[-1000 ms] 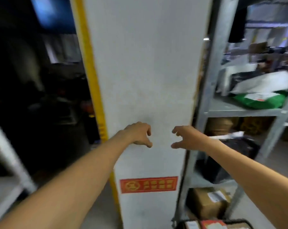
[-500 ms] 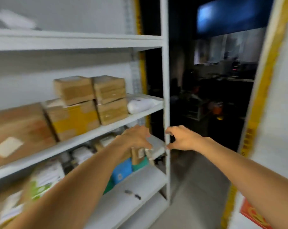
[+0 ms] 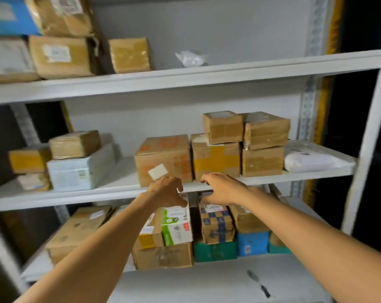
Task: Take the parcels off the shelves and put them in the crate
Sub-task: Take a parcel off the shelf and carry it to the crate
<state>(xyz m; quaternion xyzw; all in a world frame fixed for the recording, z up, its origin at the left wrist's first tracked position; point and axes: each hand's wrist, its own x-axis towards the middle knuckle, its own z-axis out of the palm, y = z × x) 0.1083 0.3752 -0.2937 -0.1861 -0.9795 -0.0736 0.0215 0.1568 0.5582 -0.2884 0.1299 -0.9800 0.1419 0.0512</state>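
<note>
A white metal shelving unit [image 3: 185, 79] fills the view, loaded with parcels. On the middle shelf stand a brown carton with a white label [image 3: 163, 159], a carton with yellow tape [image 3: 215, 159], smaller cartons stacked at right [image 3: 264, 145] and a white bag [image 3: 311, 160]. My left hand [image 3: 166, 191] and my right hand [image 3: 222, 189] hover side by side in front of the middle shelf's front edge, fingers loosely curled, holding nothing. Below them sit a green-and-white box [image 3: 177, 221] and a blue-checked parcel [image 3: 216, 224]. No crate is in view.
The top shelf carries brown cartons [image 3: 60, 55], a small carton [image 3: 129, 54] and a clear bag [image 3: 191, 57]. A white box [image 3: 76, 171] under a brown one sits at middle left. A dark gap lies beyond the right upright [image 3: 368, 149].
The view swung left from a white pillar to face the shelves head on. Both hands kept their pose in front of me, holding nothing.
</note>
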